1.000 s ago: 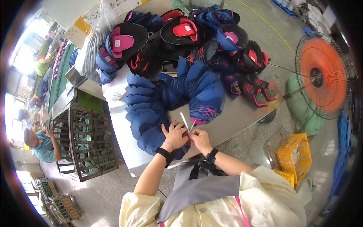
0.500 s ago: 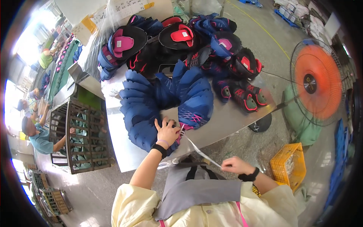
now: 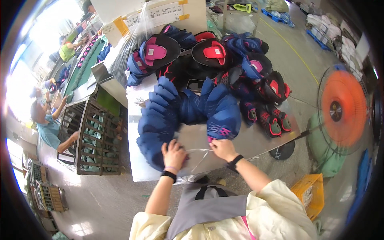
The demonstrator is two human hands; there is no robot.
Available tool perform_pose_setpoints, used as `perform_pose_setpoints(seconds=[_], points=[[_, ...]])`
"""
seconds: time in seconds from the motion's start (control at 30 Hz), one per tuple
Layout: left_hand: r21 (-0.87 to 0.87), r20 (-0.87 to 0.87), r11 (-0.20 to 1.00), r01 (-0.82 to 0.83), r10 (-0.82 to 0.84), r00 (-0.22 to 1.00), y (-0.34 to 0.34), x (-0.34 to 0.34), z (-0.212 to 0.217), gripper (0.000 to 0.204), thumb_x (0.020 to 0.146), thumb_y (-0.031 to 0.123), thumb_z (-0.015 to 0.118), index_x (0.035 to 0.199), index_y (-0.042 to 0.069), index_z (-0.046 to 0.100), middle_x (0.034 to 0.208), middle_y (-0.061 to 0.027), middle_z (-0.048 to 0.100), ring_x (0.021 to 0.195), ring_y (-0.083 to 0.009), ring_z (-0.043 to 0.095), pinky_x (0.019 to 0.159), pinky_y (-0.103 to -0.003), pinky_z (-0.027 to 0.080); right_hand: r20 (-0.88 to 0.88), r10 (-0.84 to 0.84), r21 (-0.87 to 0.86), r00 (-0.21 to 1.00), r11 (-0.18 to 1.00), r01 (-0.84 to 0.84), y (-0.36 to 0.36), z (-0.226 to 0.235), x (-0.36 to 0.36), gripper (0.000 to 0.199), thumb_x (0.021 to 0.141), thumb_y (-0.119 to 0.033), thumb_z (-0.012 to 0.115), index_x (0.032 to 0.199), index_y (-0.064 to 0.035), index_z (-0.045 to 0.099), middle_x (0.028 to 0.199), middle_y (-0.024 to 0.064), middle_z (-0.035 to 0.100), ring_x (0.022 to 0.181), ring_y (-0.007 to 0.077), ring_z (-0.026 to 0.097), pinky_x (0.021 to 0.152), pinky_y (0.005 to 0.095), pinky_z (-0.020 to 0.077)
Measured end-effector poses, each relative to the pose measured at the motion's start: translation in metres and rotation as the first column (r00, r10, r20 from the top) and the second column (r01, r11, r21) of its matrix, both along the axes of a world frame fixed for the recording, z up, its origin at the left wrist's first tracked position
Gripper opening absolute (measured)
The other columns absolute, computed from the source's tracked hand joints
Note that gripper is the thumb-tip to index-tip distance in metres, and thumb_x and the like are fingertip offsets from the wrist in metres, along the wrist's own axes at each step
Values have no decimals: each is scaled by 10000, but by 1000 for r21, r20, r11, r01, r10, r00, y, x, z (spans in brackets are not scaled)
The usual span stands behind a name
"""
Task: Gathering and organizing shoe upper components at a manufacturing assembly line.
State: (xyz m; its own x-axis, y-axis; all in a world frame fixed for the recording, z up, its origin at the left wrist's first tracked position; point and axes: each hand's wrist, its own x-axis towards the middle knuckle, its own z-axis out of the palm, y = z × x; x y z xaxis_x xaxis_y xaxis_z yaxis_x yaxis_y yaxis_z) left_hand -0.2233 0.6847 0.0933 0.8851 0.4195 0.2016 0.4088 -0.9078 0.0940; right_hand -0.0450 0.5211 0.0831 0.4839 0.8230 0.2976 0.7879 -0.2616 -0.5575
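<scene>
A long stack of nested blue shoe uppers (image 3: 158,116) curves like a horseshoe on the metal table. Its two ends point toward me, and pink lacing shows on the right one. My left hand (image 3: 174,156) grips the left end, fingers curled over the uppers. My right hand (image 3: 224,149) is closed beside the pink-laced end, pinching a thin white cord (image 3: 198,150). The cord spans the gap between both hands, and a loose part hangs toward the table edge. Where it passes under my fingers is hidden.
Black, red and blue shoes (image 3: 212,52) are heaped at the table's (image 3: 256,150) far side. An orange fan (image 3: 344,108) and a yellow crate (image 3: 310,196) stand at right. Left are a slatted rack (image 3: 98,140) and a co-worker in a blue shirt (image 3: 49,130).
My right hand has come from the lower right, where it pulled the cord taut, up to the stack's right end. My left hand stays at the left end; the gap between ends is wider.
</scene>
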Motion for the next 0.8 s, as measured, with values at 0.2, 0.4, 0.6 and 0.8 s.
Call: perform_pose_setpoints(seconds=[0.2, 0.4, 0.6, 0.8], points=[[-115, -169, 926, 360, -375, 911, 44, -16, 16, 102, 729, 277, 601, 778, 215, 665, 1171, -14, 497, 1233, -243, 319, 1006, -535, 161, -10, 153, -50, 988, 987, -153, -45, 10, 35, 31, 745, -112, 566, 761, -109, 592, 696, 70, 621, 632, 257, 606, 539, 358, 469], [-209, -295, 823, 528, -568, 768, -16, 66, 53, 565, 716, 238, 620, 1254, 190, 455, 1435, -106, 204, 1336, -315, 152, 1009, -586, 171, -729, -187, 13, 659, 958, 286, -68, 10, 0, 184, 868, -50, 470, 1003, -33, 594, 630, 23, 591, 493, 98, 560, 452, 232, 416], [-80, -130, 743, 664, -668, 732, -55, 157, 23, 594, 809, 166, 525, 1334, 342, 310, 1481, -4, 79, 1365, -230, 65, 973, -492, 278, -583, -318, -61, 748, 934, 351, -130, 36, -27, 144, 819, -126, 537, 838, -4, 611, 568, 53, 540, 494, 116, 496, 485, 261, 397], [-71, -118, 742, 667, -670, 733, -48, 166, 17, 637, 813, 148, 518, 1355, 360, 258, 1486, 9, 36, 1369, -223, 38, 988, -480, 259, -683, -467, -292, 562, 879, 376, -262, 51, -43, 132, 817, -69, 507, 807, 9, 612, 598, 35, 559, 533, 87, 518, 493, 227, 408]])
